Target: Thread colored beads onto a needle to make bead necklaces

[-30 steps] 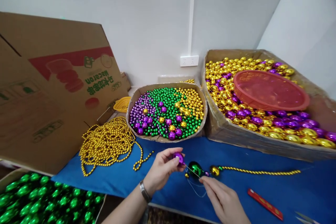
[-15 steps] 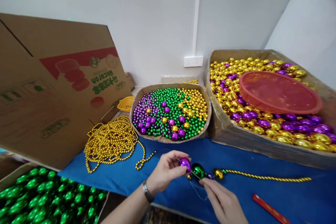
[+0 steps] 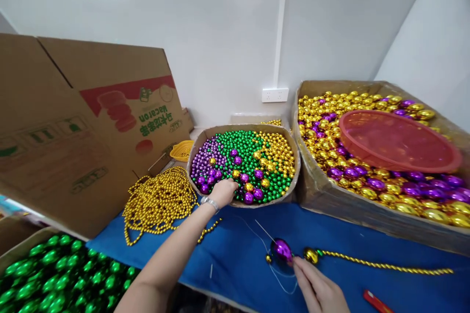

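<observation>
My left hand (image 3: 223, 192) reaches into the front of a cardboard box (image 3: 189, 164) of small purple, green and gold beads (image 3: 244, 149). Its fingers are curled together among them; the fingertips are hidden. Lower right, my right hand (image 3: 318, 282) pinches a long thin needle (image 3: 262, 229) by its near end. A shiny purple bead (image 3: 282, 248) sits on the needle beside my fingertips, the point sticking out up and left. Pale thread (image 3: 282, 287) loops below. Close to my right fingers lie a gold ball (image 3: 311, 255) and a twisted gold bead strand (image 3: 385, 265).
A pile of gold bead strings (image 3: 161, 200) lies left on the blue cloth (image 3: 227, 264). A large box (image 3: 367, 205) of gold and purple beads holds a red basket (image 3: 400, 142). A tall carton (image 3: 121, 166) stands left, green beads (image 3: 66, 279) below. A red object (image 3: 376, 301) lies lower right.
My left hand has left the purple bead and moved up and left into the bead box. The purple bead now sits on the needle, by my right fingers. The view has shifted slightly.
</observation>
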Demonstrator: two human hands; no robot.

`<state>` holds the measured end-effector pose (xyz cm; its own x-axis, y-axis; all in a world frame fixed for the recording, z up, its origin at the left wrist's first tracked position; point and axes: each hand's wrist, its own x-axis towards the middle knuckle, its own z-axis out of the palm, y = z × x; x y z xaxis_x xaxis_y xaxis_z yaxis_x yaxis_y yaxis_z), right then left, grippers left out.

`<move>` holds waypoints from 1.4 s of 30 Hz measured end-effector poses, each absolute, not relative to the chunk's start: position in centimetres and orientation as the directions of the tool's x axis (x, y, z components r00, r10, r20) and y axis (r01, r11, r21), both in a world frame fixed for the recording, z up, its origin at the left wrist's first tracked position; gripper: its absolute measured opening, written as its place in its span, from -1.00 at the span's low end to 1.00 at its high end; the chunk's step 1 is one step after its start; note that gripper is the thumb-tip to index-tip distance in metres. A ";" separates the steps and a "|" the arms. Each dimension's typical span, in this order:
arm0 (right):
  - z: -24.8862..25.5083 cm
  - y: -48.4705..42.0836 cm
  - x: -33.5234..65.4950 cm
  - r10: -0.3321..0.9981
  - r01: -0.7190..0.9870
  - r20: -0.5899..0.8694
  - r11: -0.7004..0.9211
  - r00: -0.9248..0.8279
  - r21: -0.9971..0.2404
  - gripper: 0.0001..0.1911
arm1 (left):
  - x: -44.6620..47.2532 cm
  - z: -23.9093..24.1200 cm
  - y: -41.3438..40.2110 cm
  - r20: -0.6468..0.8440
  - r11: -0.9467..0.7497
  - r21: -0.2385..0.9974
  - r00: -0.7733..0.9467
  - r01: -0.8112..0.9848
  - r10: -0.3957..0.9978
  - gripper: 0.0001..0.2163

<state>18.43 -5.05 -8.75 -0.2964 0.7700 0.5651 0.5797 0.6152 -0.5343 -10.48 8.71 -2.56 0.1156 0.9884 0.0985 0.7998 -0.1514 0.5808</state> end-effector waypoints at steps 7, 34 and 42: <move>-8.7 -5.0 18.3 0.765 0.583 0.569 0.620 -0.301 -0.525 -0.66 | -10.0 -2.4 7.4 0.132 -0.138 0.698 0.064 0.702 0.989 -0.93; -8.1 -5.3 17.4 0.709 0.635 0.632 0.651 -0.313 -0.416 -0.66 | -5.2 -0.8 -1.4 -0.052 0.085 0.984 0.202 -0.159 0.978 -0.76; -8.4 -5.1 17.8 0.760 0.606 0.593 0.611 -0.267 -0.510 -0.70 | -7.1 -0.4 5.6 0.376 -0.346 0.697 0.091 0.629 0.922 -0.77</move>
<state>17.83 -5.13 -8.40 -0.2673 0.7599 0.5925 0.6057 0.6108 -0.5100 -7.11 5.63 -0.42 0.0908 0.9223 0.3757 0.6286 -0.3457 0.6967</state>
